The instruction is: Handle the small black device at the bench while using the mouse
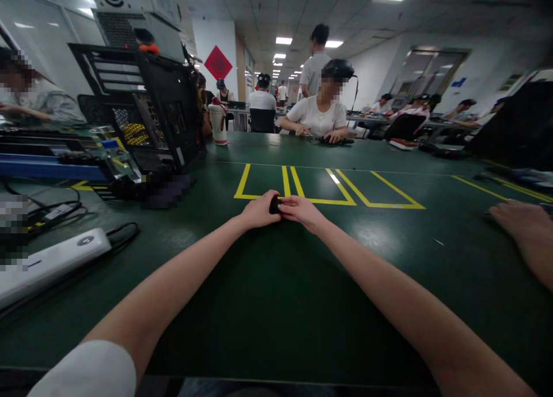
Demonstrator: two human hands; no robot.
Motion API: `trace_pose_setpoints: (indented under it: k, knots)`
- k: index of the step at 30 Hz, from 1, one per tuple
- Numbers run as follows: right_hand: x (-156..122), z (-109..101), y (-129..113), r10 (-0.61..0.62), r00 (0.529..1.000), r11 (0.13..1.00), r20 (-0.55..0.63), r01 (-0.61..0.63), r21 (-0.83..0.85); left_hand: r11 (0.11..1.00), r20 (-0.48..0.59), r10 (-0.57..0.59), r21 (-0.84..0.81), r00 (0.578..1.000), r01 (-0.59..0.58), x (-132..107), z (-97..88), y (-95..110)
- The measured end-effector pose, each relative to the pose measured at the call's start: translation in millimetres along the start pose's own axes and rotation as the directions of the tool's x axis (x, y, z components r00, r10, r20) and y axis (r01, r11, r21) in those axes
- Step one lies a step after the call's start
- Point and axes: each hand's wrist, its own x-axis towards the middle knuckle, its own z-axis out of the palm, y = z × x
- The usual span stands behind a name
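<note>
Both my hands meet over the middle of the green table (268, 293), close to the yellow tape lines (311, 201). A small dark rounded object (274, 204) sits between them; its kind is too small to make out. My left hand (259, 210) is closed around the object from the left. From the right, the fingertips of my right hand (300, 210) are pressed together against its side. The fingers partly hide the object.
At the left stand a black open computer case (168, 109), a white power strip (56, 264) and cables. A paper cup (218, 123) is behind them. Another person's hand (522, 224) rests at the right edge. A person in a headset (322, 112) sits opposite.
</note>
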Motion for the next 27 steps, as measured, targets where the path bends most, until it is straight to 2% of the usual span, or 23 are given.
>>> trace_pose_setpoints:
  k: [2,5,10,13,20,24,27]
  knots:
    - [-4.0,0.7,1.8,-0.052,0.999,0.998,-0.004,0.051,-0.027,0.995,0.014,0.038,-0.093,0.999,-0.036,-2.4,-3.5,-4.9]
    - [-15.0,1.8,5.1,-0.196,0.980,0.975,0.032,0.199,-0.099,0.975,-0.003,0.120,-0.189,0.993,-0.118,-13.2,-9.0,-4.5]
    - [-40.1,6.9,10.8,-0.356,0.932,0.917,0.073,0.363,-0.164,0.954,-0.074,0.219,-0.194,0.973,-0.230,-40.4,-12.9,8.8]
    - [-47.5,11.5,13.2,-0.387,0.920,0.905,0.058,0.391,-0.164,0.957,-0.093,0.225,-0.167,0.970,-0.238,-47.7,-11.6,12.3]
    - [-42.3,16.9,13.6,-0.394,0.919,0.909,0.020,0.393,-0.139,0.953,-0.134,0.255,-0.131,0.957,-0.273,-42.6,-9.7,7.7]
    - [-38.6,17.0,15.5,-0.426,0.905,0.895,-0.011,0.420,-0.149,0.950,-0.142,0.251,-0.153,0.957,-0.272,-42.5,-9.3,6.3]
    - [-34.6,16.1,18.4,-0.401,0.916,0.904,-0.005,0.395,-0.161,0.947,-0.165,0.234,-0.187,0.958,-0.263,-41.4,-6.6,3.0]
